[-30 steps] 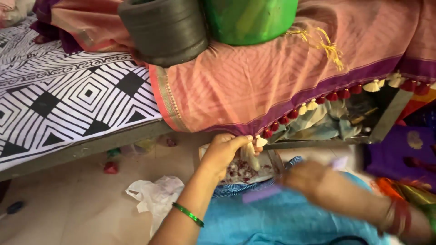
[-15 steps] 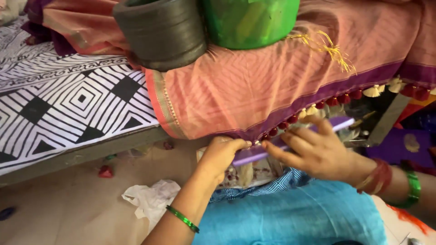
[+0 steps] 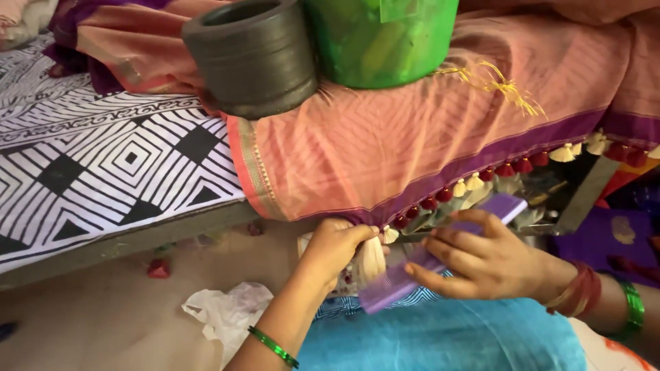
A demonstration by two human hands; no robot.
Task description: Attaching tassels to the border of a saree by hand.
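Salmon-pink woven cloth [image 3: 426, 144] with purple border band, red and cream tassels along edge. Flat purple card [image 3: 440, 257]. Cream thread tassel [image 3: 371, 260]. Black-and-white diamond-patterned sheet [image 3: 103, 172]. Dark grey round pot [image 3: 251, 58]. Green plastic container [image 3: 381, 41]. Turquoise fabric [image 3: 447, 340]. Green bangle [image 3: 273, 347].

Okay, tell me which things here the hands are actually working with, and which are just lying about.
In use:
left hand, pinching a cream tassel
right hand, holding a purple card
pink cloth with purple border

Lying about:
dark round pot
green container
white plastic bag
black-and-white patterned sheet
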